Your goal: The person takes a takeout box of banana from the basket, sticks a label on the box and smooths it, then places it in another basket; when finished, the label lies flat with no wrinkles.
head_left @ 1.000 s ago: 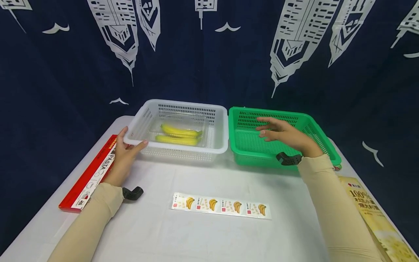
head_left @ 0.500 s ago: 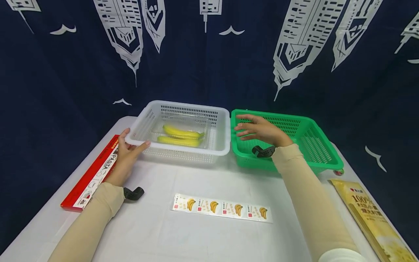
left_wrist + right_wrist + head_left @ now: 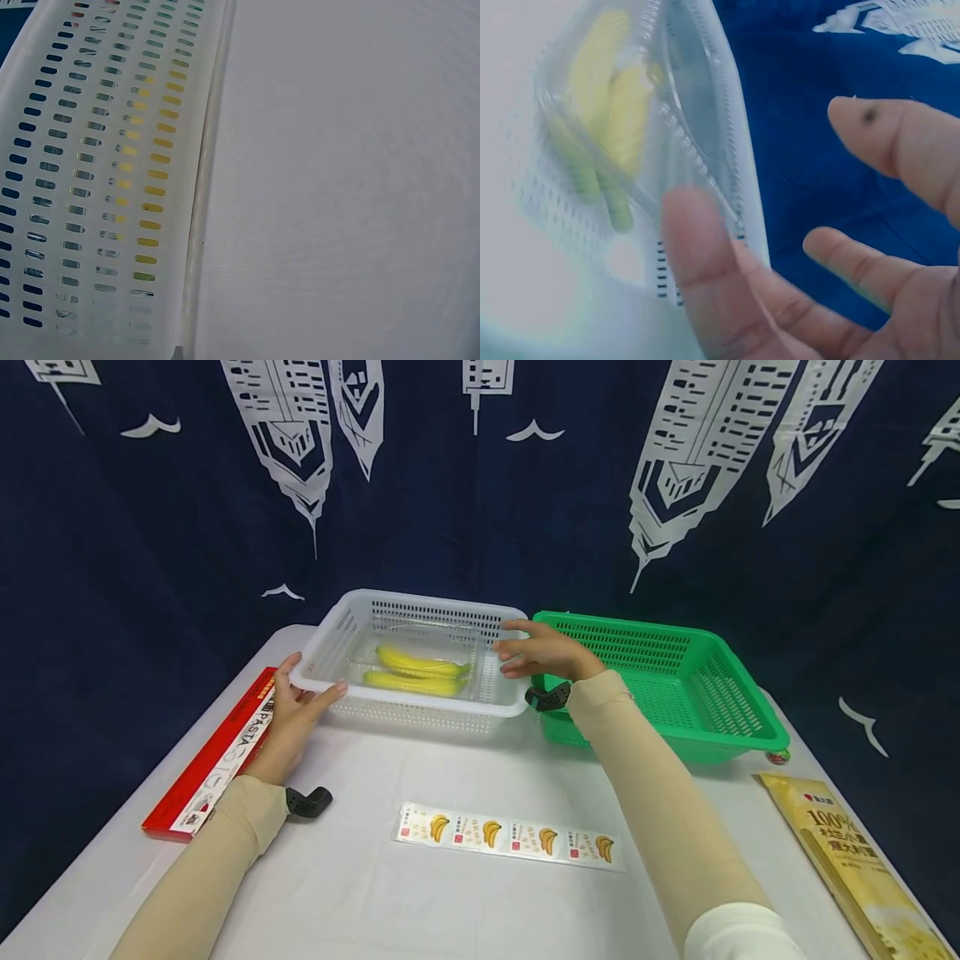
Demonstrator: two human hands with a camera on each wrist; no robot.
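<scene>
My left hand [image 3: 292, 727] grips the near left corner of the white perforated basket [image 3: 427, 702], thumb on the front rim and fingers at the left side. Inside the basket lies a clear plastic box [image 3: 420, 630] with two yellow bananas [image 3: 420, 663]. Above the basket's right end hovers my right hand [image 3: 546, 652], fingers spread and holding nothing. The right wrist view shows its fingers [image 3: 697, 240] apart, overlapping the blurred clear box. In the left wrist view the basket's slotted wall [image 3: 90, 180] fills the left side, and the left hand is hidden there.
A green basket [image 3: 701, 693] stands right beside the white one. In front lies a strip of banana stickers [image 3: 510, 838]. A red pasta box [image 3: 202, 768] is at the left, a yellow food packet [image 3: 855, 860] at the right. A dark blue curtain [image 3: 480, 527] hangs behind.
My right hand has moved left, from over the green basket to the white basket's right end. The left hand stays at its corner. The view has shifted slightly.
</scene>
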